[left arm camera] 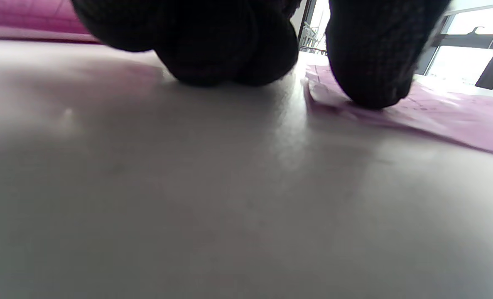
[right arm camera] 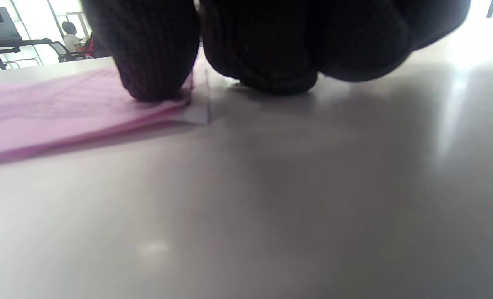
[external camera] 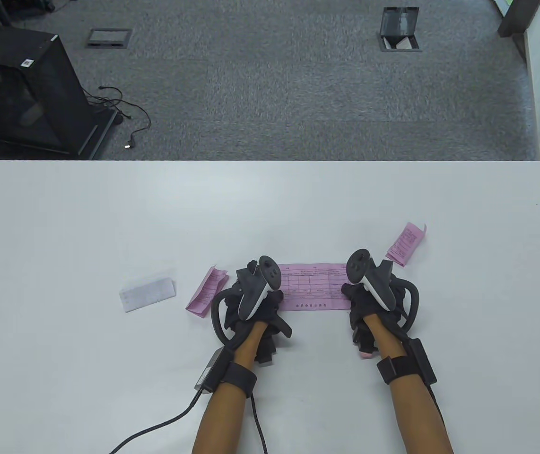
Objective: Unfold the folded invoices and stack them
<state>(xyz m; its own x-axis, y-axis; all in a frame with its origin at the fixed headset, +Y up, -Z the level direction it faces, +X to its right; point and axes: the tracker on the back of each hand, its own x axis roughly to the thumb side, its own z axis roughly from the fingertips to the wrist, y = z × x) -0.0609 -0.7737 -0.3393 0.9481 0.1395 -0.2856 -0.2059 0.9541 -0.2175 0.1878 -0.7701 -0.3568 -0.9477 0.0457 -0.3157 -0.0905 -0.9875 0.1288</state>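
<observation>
Pressing flat pink invoice (external camera: 314, 286), long axis left-right, both hands' thumbs pinning ends, other fingers curled.

Both ends of the unfolded invoice (external camera: 315, 286) hide under the fingers (left arm camera: 366, 62).

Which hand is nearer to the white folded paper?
Left. The left hand is beside the white folded paper, with one folded pink invoice between them; the right hand is further away.

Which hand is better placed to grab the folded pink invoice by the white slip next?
Left. The folded pink invoice lies just beside the left hand; the right hand presses the far end of the unfolded invoice.
</observation>
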